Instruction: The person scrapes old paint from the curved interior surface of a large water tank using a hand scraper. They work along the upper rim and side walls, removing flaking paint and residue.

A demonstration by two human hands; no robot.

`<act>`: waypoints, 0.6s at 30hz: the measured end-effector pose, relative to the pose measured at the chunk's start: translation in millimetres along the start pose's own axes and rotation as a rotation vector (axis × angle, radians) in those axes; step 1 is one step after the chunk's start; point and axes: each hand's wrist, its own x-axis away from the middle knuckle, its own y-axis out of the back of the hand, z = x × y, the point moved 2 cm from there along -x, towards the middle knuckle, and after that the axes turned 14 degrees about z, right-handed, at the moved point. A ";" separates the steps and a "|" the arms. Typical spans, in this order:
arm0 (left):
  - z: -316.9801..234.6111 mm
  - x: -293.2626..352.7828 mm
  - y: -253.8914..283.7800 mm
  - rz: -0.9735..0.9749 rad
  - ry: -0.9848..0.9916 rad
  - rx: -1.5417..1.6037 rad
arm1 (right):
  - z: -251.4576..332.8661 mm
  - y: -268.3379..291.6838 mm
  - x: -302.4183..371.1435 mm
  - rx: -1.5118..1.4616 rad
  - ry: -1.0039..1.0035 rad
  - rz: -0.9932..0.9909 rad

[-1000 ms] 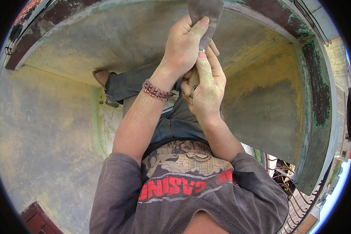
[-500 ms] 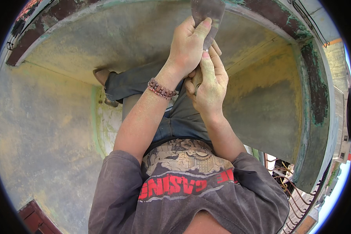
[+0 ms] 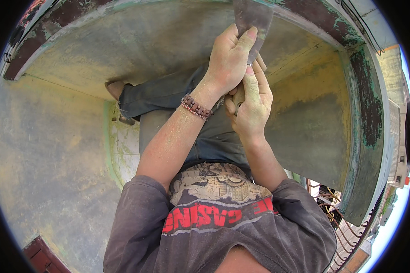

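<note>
Both hands grip one scraper (image 3: pixel 254 17), which has a wide, flat, dark metal blade and points up at the top of the view. My left hand (image 3: pixel 227 61) is closed on the blade, its thumb laid flat along the metal. Just below, my right hand (image 3: pixel 254 102) wraps the handle, with the thumb pressed up near the base of the blade. Most of the handle is hidden by the fingers. The blade's far edge runs out of the picture, by a dark band of peeling paint (image 3: pixel 300 14). Pale dust coats both hands.
Patchy grey and yellow wall surfaces (image 3: pixel 54 132) enclose me in front and at the sides. A green and brown flaking frame (image 3: pixel 368 98) stands at the right, with curled metal railing (image 3: pixel 339 214) below it. A dark red panel (image 3: pixel 43 255) shows at lower left.
Both hands and the scraper have shifted a little to the right and slightly down in the view. The grip of each hand stays the same.
</note>
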 end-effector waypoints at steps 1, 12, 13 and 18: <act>0.0 -0.5 0.4 0.001 0.008 -0.006 | -0.8 -0.1 -0.7 -0.013 0.003 -0.019; 11.9 -10.2 9.9 -0.011 -0.057 -0.153 | -20.7 11.6 -13.6 0.043 0.051 0.020; 13.2 -12.2 9.7 -0.009 -0.075 -0.142 | -22.6 14.1 -15.7 0.059 0.049 0.022; 26.6 -11.0 11.1 -0.049 -0.056 -0.220 | -20.3 16.4 -10.2 0.085 0.066 0.011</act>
